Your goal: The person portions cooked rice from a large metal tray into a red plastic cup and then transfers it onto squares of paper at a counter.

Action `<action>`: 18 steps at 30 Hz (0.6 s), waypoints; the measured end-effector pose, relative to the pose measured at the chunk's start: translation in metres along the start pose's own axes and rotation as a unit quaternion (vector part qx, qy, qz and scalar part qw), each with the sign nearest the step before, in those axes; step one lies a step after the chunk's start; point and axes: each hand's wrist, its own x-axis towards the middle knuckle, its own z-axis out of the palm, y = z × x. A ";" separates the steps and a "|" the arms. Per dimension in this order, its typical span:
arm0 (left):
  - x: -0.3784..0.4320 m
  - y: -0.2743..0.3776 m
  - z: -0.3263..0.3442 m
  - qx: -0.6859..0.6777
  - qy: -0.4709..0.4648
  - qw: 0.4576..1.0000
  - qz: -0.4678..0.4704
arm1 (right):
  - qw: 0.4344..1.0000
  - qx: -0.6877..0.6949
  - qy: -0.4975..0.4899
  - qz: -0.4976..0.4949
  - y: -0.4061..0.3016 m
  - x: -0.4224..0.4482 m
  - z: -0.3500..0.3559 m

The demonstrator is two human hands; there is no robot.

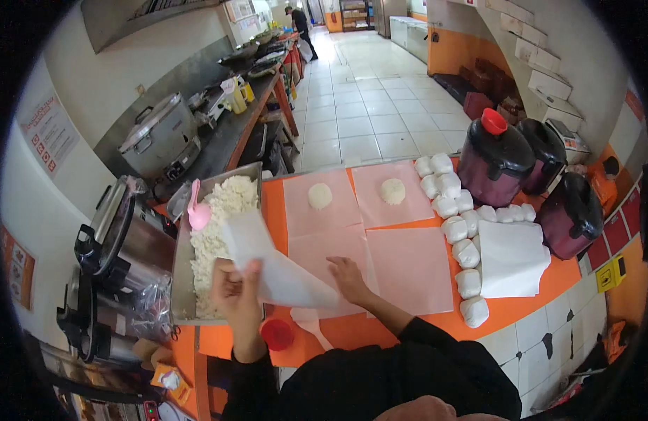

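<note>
My left hand (238,287) pinches the edge of a white paper sheet (281,271), which is lifted and curled above the table. My right hand (350,279) is over a flat paper sheet (324,252), fingers spread and holding nothing; whether it touches the sheet I cannot tell. Beside that sheet lies another bare paper sheet (410,271). Behind them, a round rice mound (320,196) and a second rice mound (393,191) each rest on their own paper. A metal tray (177,279) of loose white rice (231,197) stands left, a pink scoop (199,213) on the rice.
Several white wrapped bundles (468,284) line the right side, beside a stack of white paper (510,258). Purple lidded containers (495,158) stand behind. A red cup (276,334) and a white rice paddle (314,329) lie near me. Cookers (126,231) flank the left; a person (301,29) stands far off.
</note>
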 end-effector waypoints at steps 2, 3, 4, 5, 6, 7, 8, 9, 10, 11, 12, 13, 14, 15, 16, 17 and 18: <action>-0.007 -0.003 0.006 -0.061 -0.048 0.997 -0.001 | 0.897 0.401 -0.106 0.151 -0.043 0.003 -0.054; -0.010 -0.003 0.013 -0.092 -0.078 0.993 -0.004 | 0.773 0.577 -0.151 0.219 -0.063 -0.003 -0.080; -0.011 -0.001 0.021 -0.159 -0.095 0.982 -0.033 | 0.727 0.634 -0.177 0.196 -0.067 -0.009 -0.089; -0.012 0.000 0.030 -0.175 -0.113 0.977 -0.033 | 0.679 0.687 -0.196 0.173 -0.069 -0.020 -0.099; -0.013 -0.003 0.037 -0.191 -0.130 0.972 -0.034 | 0.627 0.734 -0.214 0.149 -0.071 -0.029 -0.109; -0.013 -0.006 0.045 -0.208 -0.147 0.966 -0.035 | 0.683 0.699 -0.158 0.140 -0.076 -0.041 -0.120; -0.014 -0.010 0.048 -0.213 -0.164 0.962 -0.049 | 0.734 0.658 -0.108 0.127 -0.087 -0.051 -0.132; -0.015 -0.017 0.050 -0.219 -0.184 0.956 -0.063 | 0.780 0.613 -0.053 0.114 -0.090 -0.061 -0.141; -0.018 -0.022 0.054 -0.223 -0.207 0.949 -0.082 | 0.812 0.539 0.010 0.223 -0.068 -0.064 -0.146; -0.021 -0.022 0.059 -0.195 -0.222 0.950 -0.098 | 0.809 0.533 0.081 0.234 -0.051 -0.077 -0.159; -0.023 -0.024 0.061 -0.162 -0.235 0.951 -0.116 | 0.801 0.526 0.148 0.245 -0.056 -0.084 -0.178; -0.026 -0.026 0.061 -0.126 -0.247 0.952 -0.132 | 0.857 0.408 0.260 0.175 -0.059 -0.089 -0.196; -0.028 -0.023 0.060 -0.137 -0.256 0.947 -0.136 | 0.871 0.331 0.332 0.142 -0.027 -0.106 -0.210; -0.032 -0.022 0.051 -0.141 -0.261 0.945 -0.141 | 0.827 0.297 0.404 0.253 -0.002 -0.124 -0.225; -0.037 -0.023 0.038 -0.141 -0.257 0.945 -0.146 | 0.800 0.334 0.435 0.243 0.001 -0.133 -0.246; -0.041 -0.027 0.025 -0.138 -0.240 0.950 -0.145 | 0.820 0.233 0.438 0.284 0.009 -0.148 -0.268; -0.045 -0.030 0.012 -0.137 -0.226 0.954 -0.145 | 0.827 0.169 0.472 0.256 0.035 -0.167 -0.285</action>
